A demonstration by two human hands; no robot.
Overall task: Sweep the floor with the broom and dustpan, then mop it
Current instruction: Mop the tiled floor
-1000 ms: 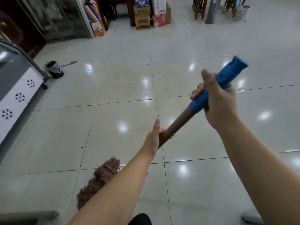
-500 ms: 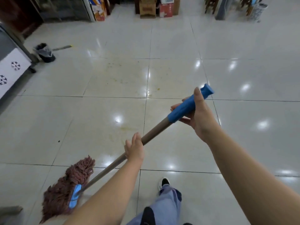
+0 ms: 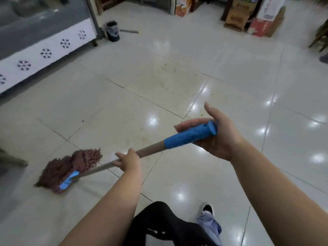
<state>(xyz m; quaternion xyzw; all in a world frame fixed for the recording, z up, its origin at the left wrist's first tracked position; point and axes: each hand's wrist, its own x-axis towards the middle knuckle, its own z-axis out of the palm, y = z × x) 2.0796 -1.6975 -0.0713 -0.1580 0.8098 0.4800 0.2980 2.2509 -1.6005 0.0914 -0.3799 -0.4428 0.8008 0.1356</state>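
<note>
We hold the mop [image 3: 113, 164] in both hands, its shaft running low across us from upper right to lower left. Our left hand [image 3: 128, 161] wraps the bare brown stretch of the shaft, fingers curled round it in a closed grip, roughly midway along. Our right hand [image 3: 217, 134] takes the blue sleeve [image 3: 190, 137] at the top end: the fingers curl under and round the sleeve, while the thumb stands up straight, off the handle, so this grip is looser. The flared blue end cap sits against the palm.

The mop head [image 3: 71, 167], a shaggy reddish-brown mass with a blue clamp [image 3: 68, 180] at its base, lies on the tiled floor [image 3: 177, 89] at lower left, blurred at its edges. The tiles ahead of our hands show a faint yellowish stain, and ceiling lights reflect as bright spots across the glossy surface.

Further off, a small black bin [image 3: 112, 31] stands beside the corner of a cabinet [image 3: 44, 52] trimmed with a white band of snowflake marks. Cardboard boxes [image 3: 237, 15] stand along the far edge. Below, we see one shoe [image 3: 207, 209] on the floor.
</note>
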